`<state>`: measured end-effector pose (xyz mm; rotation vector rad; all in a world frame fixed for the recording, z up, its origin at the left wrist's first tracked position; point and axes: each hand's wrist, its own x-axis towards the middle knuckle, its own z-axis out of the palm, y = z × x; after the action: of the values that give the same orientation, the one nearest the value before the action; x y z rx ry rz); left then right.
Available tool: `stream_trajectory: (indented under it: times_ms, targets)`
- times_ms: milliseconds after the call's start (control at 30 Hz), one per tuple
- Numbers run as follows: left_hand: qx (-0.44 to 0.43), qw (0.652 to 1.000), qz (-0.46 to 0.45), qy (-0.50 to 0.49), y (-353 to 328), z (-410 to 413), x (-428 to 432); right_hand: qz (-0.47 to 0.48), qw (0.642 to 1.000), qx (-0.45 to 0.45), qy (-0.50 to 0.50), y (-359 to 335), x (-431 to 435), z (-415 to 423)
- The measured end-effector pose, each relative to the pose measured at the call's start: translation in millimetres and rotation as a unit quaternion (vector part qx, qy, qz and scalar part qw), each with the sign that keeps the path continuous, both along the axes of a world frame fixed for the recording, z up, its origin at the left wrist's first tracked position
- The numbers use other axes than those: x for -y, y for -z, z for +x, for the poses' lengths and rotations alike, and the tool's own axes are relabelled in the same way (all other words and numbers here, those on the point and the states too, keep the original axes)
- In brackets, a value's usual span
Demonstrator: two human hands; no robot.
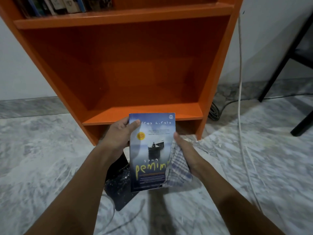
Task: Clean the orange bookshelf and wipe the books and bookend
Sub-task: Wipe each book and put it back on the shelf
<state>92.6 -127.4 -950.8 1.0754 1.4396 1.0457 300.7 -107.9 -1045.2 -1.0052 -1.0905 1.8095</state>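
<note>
Book (150,150) held cover up, at 6 o'clock from shelf (135,65). Our left hand (118,134) grips its 9 o'clock edge, thumb on cover; right hand (185,154) at 4 o'clock clutches cloth (179,168). We should brace left, sweep cloth across cover, then spine, edges.

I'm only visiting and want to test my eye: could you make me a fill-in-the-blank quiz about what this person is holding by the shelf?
The left hand holds a book whose cover is mostly ____.
The right hand grips a checked ____ at the book's edge.
The bookshelf is painted ____.
Several other books stand on its ____ shelf.
Missing words: blue; cloth; orange; upper.
</note>
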Motion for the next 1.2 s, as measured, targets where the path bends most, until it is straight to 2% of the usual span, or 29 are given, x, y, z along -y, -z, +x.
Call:
stream_trajectory:
  times_ms: [100, 233, 300, 367, 433, 500, 567, 633, 767, 800, 833, 900, 967, 1033, 1133, 1200]
  targets:
    - [0.0, 0.999, -0.018, -0.035, 4.7, -1.0, -9.8, 0.034, 0.998, 0.034, -0.038, -10.6, 7.1, -9.6]
    - [-0.094, 0.988, -0.039, -0.118, 3.9, 7.8, -22.1, 0.11, 0.99, 0.079, 0.048, -19.9, 7.6, -24.4]
    - [-0.16, 0.971, -0.092, -0.153, -6.7, 19.5, -24.2, 0.163, 0.974, 0.123, 0.103, -27.7, 8.4, -32.4]
    - [-0.18, 0.957, -0.158, -0.165, -23.2, 29.4, -20.5, 0.253, 0.933, 0.202, 0.155, -38.3, 11.5, -39.0]
    - [-0.052, 0.979, -0.163, -0.107, -38.6, 34.2, -16.0, 0.351, 0.869, 0.28, 0.208, -49.7, 16.0, -47.9]
    - [0.085, 0.985, -0.145, -0.045, -53.3, 33.7, -12.9, 0.419, 0.808, 0.341, 0.234, -60.3, 21.9, -58.2]
    - [0.12, 0.983, -0.134, -0.038, -63.9, 24.7, -13.0, 0.461, 0.764, 0.383, 0.239, -64.2, 25.1, -66.7]
    - [0.105, 0.985, -0.127, -0.049, -70.9, 14.3, -11.6, 0.502, 0.741, 0.38, 0.232, -61.4, 23.3, -70.4]
    - [-0.009, 0.995, -0.086, -0.053, -69.9, -5.8, -2.2, 0.6, 0.727, 0.311, 0.119, -55.8, 11.2, -66.9]
    - [-0.024, 0.997, -0.066, -0.03, -66.0, -10.3, -1.3, 0.606, 0.72, 0.317, 0.116, -52.3, 4.0, -64.7]
    - [-0.03, 0.998, -0.047, -0.01, -61.2, -14.1, -1.5, 0.585, 0.728, 0.331, 0.136, -49.0, -7.1, -61.2]
    - [-0.019, 0.999, -0.028, 0.017, -57.9, -16.1, 0.5, 0.447, 0.791, 0.369, 0.199, -46.0, -30.0, -51.6]
    - [-0.014, 0.999, -0.022, 0.019, -58.0, -13.3, 2.2, 0.318, 0.851, 0.359, 0.215, -49.1, -43.8, -45.7]
    - [-0.026, 0.999, -0.022, 0.03, -58.6, -9.7, 3.1, 0.358, 0.865, 0.302, 0.18, -63.0, -40.1, -53.3]
    - [-0.053, 0.997, -0.018, 0.055, -63.8, -6.4, 6.2, 0.511, 0.814, 0.242, 0.131, -92.7, -23.9, -78.2]
    - [-0.059, 0.997, -0.015, 0.051, -68.5, -7.6, 9.2, 0.5, 0.826, 0.219, 0.142, -101.3, -30.9, -81.4]
